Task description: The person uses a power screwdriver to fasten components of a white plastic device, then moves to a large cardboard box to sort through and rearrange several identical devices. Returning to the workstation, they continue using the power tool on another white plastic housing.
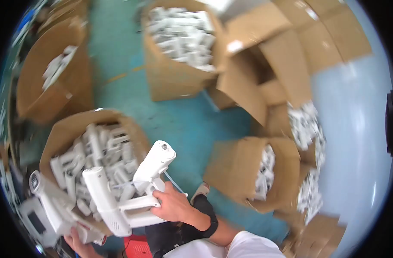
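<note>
My right hand is closed round the handles of two white plastic handheld appliances with pistol-style grips. One, a thick tube appliance, points up and away. The other, a longer appliance with a loop handle, lies to its left. At the lower left my left hand grips the lower part of another white handheld appliance, which has a dark oval on its end. Its fingers are partly hidden. Just beyond the hands stands a large cardboard bin full of similar white plastic pieces.
More cardboard bins of white parts stand at the far middle, far left and right. Cardboard boxes line the right side, beside pale flooring. A red object sits by my leg. Green floor runs between the bins.
</note>
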Motion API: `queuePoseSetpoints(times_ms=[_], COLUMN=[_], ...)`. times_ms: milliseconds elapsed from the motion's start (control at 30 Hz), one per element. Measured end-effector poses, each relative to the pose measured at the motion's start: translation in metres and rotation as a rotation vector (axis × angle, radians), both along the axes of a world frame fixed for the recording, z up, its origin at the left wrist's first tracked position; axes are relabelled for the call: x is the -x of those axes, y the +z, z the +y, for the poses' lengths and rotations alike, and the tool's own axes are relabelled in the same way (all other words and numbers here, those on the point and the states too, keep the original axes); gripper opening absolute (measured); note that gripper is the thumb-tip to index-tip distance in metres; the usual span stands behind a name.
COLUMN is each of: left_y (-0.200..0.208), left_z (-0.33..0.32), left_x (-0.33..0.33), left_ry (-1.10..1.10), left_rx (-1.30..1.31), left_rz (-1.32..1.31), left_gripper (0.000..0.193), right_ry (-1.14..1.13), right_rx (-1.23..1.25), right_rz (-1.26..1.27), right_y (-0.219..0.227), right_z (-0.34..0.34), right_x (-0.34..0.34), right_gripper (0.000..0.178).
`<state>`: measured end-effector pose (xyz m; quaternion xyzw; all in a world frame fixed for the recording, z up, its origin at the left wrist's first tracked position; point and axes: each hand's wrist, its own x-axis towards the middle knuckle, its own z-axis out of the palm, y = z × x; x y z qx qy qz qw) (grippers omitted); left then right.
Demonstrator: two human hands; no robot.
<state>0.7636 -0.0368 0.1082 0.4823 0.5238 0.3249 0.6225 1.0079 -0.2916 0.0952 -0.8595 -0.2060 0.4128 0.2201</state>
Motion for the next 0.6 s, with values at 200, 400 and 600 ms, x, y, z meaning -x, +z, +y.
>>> queuePoseSetpoints(times_ms=[200, 400, 600], left_y=[0.079, 0.077, 0.030], left_z=[-0.161, -0.391, -0.714], left_x=[-0.150, -0.247, -0.346], left_ry=[-0.509, -1.326, -2.106], left_rx=[-0.452, -0.281, -0.825], left_rz=[0.257, 0.101, -0.116], left_gripper=[0.038, 0.040, 0.026], right_ry=[-0.580, -1.515, -2.164], right_rx=[-0.283, -0.492, -0.563], right_rz=[-0.074, -0.219, -0.210], right_y=[0.025, -0.019, -0.147], right_z=[-0.251, -0.498, -0.731], right_x=[0.007, 0.044, 0.018], right_gripper=[0.039, 0.038, 0.039])
